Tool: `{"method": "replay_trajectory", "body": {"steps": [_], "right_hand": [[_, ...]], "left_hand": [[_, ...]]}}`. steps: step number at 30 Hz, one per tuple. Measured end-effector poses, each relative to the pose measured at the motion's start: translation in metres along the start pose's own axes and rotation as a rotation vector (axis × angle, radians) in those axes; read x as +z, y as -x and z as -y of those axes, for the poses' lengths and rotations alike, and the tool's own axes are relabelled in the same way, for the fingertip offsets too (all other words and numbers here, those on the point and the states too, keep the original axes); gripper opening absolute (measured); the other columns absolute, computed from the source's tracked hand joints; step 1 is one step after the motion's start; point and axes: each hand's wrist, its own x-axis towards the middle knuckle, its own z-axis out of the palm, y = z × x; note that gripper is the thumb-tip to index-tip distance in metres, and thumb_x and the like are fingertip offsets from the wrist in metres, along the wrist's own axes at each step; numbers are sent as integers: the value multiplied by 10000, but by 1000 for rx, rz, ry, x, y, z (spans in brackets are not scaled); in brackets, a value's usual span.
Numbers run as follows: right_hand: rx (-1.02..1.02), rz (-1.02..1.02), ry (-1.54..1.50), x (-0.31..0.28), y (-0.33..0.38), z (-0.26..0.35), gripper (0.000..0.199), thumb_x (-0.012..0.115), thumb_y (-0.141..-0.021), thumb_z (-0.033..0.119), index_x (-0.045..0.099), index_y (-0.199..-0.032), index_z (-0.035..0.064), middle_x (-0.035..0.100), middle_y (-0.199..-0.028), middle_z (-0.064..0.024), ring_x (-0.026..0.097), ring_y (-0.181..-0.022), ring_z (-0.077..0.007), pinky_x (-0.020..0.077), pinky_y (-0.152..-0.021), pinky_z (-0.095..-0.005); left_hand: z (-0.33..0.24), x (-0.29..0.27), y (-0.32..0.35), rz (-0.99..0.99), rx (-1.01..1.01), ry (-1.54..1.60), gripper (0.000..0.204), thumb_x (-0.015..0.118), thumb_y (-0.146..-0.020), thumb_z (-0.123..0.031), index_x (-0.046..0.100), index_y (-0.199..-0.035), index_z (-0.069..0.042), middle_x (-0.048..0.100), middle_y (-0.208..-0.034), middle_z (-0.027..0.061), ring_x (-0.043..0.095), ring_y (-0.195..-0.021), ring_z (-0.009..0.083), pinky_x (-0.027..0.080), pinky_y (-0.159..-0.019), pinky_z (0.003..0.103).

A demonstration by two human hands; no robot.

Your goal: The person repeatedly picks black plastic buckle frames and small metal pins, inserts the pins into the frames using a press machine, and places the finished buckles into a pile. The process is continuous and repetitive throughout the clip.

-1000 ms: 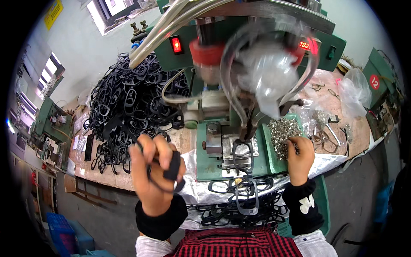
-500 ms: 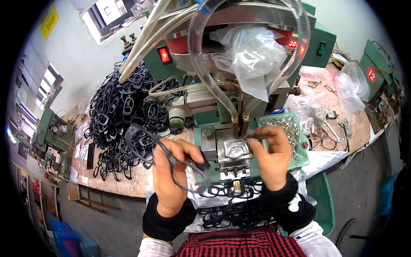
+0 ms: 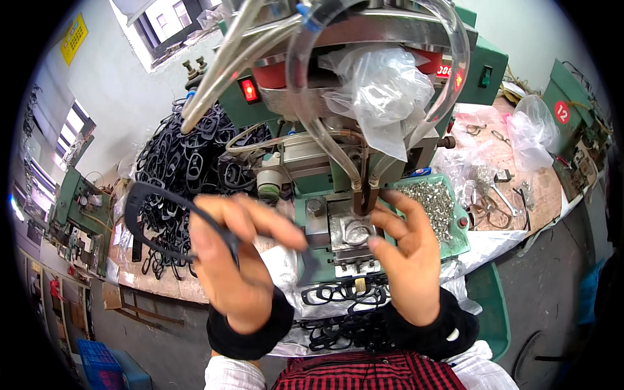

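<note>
Centrally, a black eyeglass frame front (image 3: 162,208) is pinched in the left hand (image 3: 237,260), fingers curled shut around its rim, left of the green press machine (image 3: 338,214). Right hand (image 3: 406,260), half open and holding nothing visible, has fingertips at the machine's metal fixture (image 3: 351,233). Seating the frame squarely on that fixture likely matters most. Right of the machine lies a tray of small metal parts (image 3: 439,205); behind it, heaped black frames (image 3: 188,156).
</note>
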Motion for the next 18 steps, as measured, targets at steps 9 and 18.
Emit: {"method": "replay_trajectory", "body": {"steps": [9, 18], "right_hand": [[-395, -172, 1380, -136, -29, -58, 219, 745, -764, 107, 710, -974, 56, 606, -1227, -248, 524, -1232, -452, 454, -1000, -495], [-560, 188, 1391, -127, -50, -76, 187, 664, -798, 74, 621, -978, 51, 597, -1286, -147, 533, -1264, -341, 475, -947, -472]], "left_hand": [[40, 31, 70, 408, -1290, 744, 246, 401, -1061, -280, 483, -998, -57, 685, -761, 245, 644, -586, 226, 498, -519, 262], [47, 35, 72, 392, -1254, 726, 229, 421, -1059, -282, 472, -990, -70, 680, -760, 241, 646, -623, 208, 506, -573, 257]]}}
